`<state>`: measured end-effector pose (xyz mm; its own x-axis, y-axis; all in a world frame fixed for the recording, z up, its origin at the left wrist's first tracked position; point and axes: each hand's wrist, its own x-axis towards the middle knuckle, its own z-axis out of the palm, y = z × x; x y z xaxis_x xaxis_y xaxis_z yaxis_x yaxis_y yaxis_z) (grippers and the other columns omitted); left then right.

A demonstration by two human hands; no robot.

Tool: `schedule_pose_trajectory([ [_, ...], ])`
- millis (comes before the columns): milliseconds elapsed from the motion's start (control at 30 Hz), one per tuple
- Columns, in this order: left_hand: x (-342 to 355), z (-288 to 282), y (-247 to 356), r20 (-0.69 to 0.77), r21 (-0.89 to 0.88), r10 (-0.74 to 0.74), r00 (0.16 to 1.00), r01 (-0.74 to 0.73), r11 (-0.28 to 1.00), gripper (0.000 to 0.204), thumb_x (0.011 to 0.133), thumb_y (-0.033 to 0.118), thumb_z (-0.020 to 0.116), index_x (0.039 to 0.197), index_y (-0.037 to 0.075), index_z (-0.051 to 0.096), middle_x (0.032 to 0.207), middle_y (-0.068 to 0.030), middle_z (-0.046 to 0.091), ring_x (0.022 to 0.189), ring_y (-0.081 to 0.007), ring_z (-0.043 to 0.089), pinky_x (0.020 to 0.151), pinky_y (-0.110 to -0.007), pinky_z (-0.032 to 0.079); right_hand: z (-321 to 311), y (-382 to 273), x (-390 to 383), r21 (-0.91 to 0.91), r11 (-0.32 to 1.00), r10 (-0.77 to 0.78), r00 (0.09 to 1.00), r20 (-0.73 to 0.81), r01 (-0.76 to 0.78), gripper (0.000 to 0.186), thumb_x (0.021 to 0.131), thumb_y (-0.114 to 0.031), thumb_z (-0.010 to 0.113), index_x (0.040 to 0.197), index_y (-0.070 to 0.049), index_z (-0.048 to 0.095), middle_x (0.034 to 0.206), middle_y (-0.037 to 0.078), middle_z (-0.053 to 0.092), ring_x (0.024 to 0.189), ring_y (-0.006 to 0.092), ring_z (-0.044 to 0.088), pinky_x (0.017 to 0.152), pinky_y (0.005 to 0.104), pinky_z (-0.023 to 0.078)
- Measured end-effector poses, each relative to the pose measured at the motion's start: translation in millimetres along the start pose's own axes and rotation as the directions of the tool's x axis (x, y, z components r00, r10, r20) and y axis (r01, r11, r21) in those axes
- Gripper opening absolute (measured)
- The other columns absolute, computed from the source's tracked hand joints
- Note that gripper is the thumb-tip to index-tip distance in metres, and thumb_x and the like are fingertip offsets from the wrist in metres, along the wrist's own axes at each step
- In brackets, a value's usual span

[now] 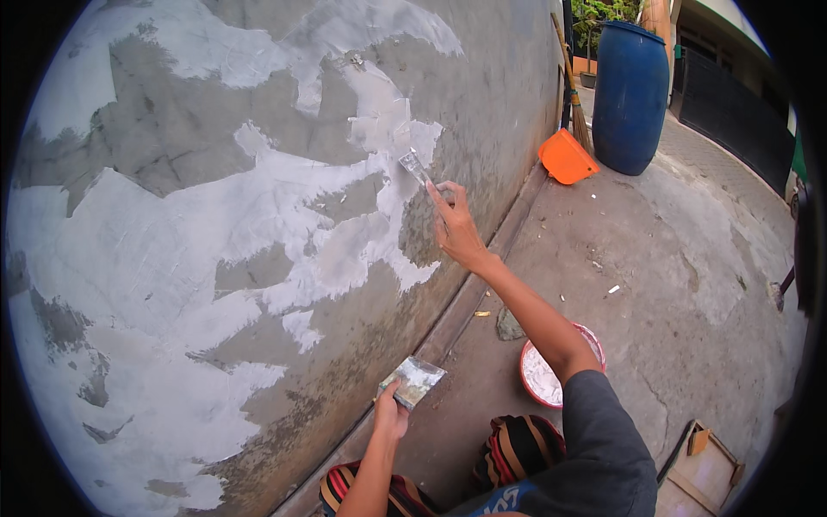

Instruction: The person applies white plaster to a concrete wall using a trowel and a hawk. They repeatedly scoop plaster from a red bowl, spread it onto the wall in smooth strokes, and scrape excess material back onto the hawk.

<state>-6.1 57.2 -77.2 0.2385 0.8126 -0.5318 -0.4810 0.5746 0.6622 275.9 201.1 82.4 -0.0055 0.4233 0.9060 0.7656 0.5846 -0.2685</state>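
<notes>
My right hand [455,222] is raised against the grey wall [164,112], closed on a narrow putty knife [412,164] whose blade lies on a patch of pale filler [379,121]. Lower down, my left hand [392,412] grips a wide, flat metal scraper [412,379] smeared with putty, held near the foot of the wall. Irregular white filler patches spread over much of the wall. A red-rimmed bucket [541,379] of white paste stands on the ground below my right arm, partly hidden by it.
The concrete ground [663,284] has debris and a stone [508,323]. At the back stand a blue barrel [629,95], an orange dustpan [564,157] and a broom [579,121]. A wooden board [698,478] lies at lower right; a dark gate [732,121] is beyond.
</notes>
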Motion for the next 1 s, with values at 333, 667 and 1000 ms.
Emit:
schedule_pose_trajectory([
  [333,-3.0,9.6,0.3,0.026,-0.045,0.003,1.000,-0.002,0.999,0.033,0.095,0.018,0.054,0.124,0.002,0.054,0.121,-0.0115,0.064,0.109,-0.0232,0.064,0.092,-0.036,0.052,-14.8,-17.9,45.4,-0.052,0.998,0.046,0.998,-0.040,-0.048,0.061,0.083,0.009,0.053,0.142,-0.005,0.046,0.120,0.016,0.043,0.084,0.0235,0.054,0.076,0.0347,0.048],
  [667,-3.0,2.6,2.3,0.028,-0.024,0.010,1.000,-0.009,1.000,0.032,0.096,0.020,0.053,0.123,0.003,0.055,0.116,-0.0104,0.067,0.104,-0.0230,0.066,0.092,-0.036,0.051,-36.0,-54.2,41.6,-0.024,0.997,0.068,0.997,-0.036,-0.069,0.064,0.078,0.010,0.058,0.140,-0.003,0.048,0.120,0.019,0.043,0.090,0.0285,0.053,0.080,0.0376,0.047],
  [1000,-6.8,2.7,7.2,0.038,-0.082,0.005,0.999,-0.002,0.997,0.032,0.096,0.016,0.054,0.123,0.001,0.054,0.118,-0.0106,0.065,0.106,-0.0232,0.065,0.093,-0.036,0.053,-26.9,-72.6,98.0,-0.071,0.997,0.022,0.995,-0.093,-0.029,0.056,0.079,0.007,0.058,0.134,0.001,0.053,0.116,0.020,0.045,0.091,0.0300,0.055,0.078,0.0381,0.047],
])
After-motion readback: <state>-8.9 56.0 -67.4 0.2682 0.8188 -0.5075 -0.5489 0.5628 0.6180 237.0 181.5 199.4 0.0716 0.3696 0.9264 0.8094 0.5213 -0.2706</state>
